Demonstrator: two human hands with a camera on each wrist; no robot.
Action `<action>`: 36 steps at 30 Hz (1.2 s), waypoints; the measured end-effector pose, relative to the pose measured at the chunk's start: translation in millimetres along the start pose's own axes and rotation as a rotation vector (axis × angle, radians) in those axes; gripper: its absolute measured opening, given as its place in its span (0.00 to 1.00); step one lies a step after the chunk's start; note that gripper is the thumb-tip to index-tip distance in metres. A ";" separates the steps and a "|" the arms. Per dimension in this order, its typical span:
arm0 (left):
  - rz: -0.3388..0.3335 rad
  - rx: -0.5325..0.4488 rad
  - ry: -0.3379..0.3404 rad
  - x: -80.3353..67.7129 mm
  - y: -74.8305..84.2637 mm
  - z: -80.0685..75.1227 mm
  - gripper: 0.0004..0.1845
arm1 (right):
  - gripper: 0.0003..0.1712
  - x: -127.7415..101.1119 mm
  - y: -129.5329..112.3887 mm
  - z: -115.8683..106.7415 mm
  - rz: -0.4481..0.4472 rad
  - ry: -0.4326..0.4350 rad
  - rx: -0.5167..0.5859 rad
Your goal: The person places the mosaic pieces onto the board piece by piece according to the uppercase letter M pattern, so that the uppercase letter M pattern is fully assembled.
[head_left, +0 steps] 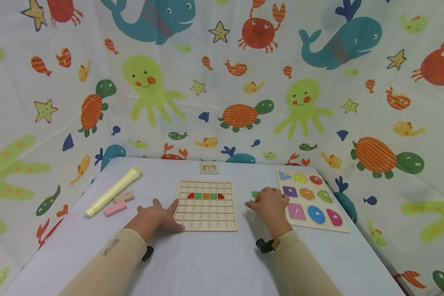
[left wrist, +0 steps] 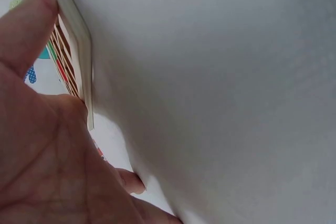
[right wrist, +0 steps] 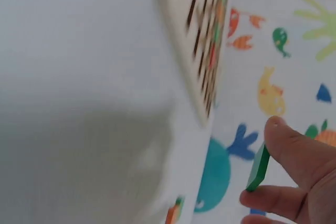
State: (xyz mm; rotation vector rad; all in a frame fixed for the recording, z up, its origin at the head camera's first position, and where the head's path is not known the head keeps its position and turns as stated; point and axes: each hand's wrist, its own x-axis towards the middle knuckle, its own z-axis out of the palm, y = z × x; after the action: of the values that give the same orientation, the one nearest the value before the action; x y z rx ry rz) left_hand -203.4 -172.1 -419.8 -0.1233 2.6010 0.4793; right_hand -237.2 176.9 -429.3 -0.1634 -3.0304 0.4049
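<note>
A wooden grid board [head_left: 207, 214] lies mid-table. One row of it holds several coloured tiles [head_left: 206, 196]: red quarter-round ends, with green and orange squares between. My left hand [head_left: 153, 220] rests at the board's left edge, thumb and fingers spread and touching the frame. To the right of the board is my right hand [head_left: 271, 207]. In the right wrist view it pinches a green tile [right wrist: 258, 167] between thumb and finger, above the table. Loose green and orange tiles [right wrist: 174, 212] lie on the table nearby, partly hidden by the hand in the head view.
A small pattern card [head_left: 209, 167] lies behind the board. On the right is a shape puzzle board [head_left: 306, 198] with knobbed pieces. On the left lie a pale yellow stick [head_left: 114, 191], a pink block [head_left: 116, 209] and a tan block [head_left: 124, 197]. A patterned curtain surrounds the table.
</note>
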 end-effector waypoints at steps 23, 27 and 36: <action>-0.021 -0.020 0.018 5.5 -2.9 1.5 0.61 | 0.23 -36.0 -102.3 41.6 -0.228 0.029 0.224; -0.022 -0.024 0.022 4.9 -2.5 0.4 0.61 | 0.25 -34.6 -111.4 42.8 -0.249 0.015 0.216; -0.024 -0.029 0.017 7.4 -5.6 2.4 0.61 | 0.26 -21.7 -136.7 52.6 -0.267 -0.020 0.108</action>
State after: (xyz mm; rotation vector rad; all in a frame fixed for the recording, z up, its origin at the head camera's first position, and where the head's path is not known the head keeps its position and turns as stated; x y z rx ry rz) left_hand -207.8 -176.4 -427.1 -0.1683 2.6067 0.5100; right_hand -233.6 29.7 -444.9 0.2502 -2.9814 0.5457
